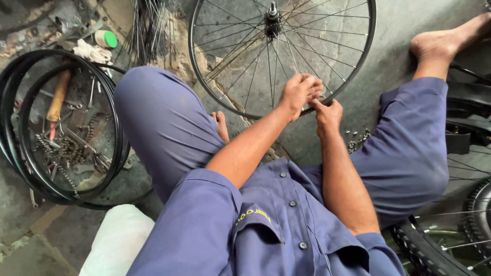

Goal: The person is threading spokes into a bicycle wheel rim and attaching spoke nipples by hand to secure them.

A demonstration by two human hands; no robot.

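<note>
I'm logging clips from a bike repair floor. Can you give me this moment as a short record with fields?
setting: person seated on a concrete floor, legs apart, in blue work clothes
left hand: left hand curled over the rim of the spoked wheel
right hand: right hand pinching at the same spot on the rim
on the left: stacked tyres ringing a chain and a wooden-handled tool
lower right: knobbly tyre

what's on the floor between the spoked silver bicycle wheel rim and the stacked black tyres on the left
In the head view, the person's bent knee in blue trousers lies between the spoked wheel and the black tyres.
</note>
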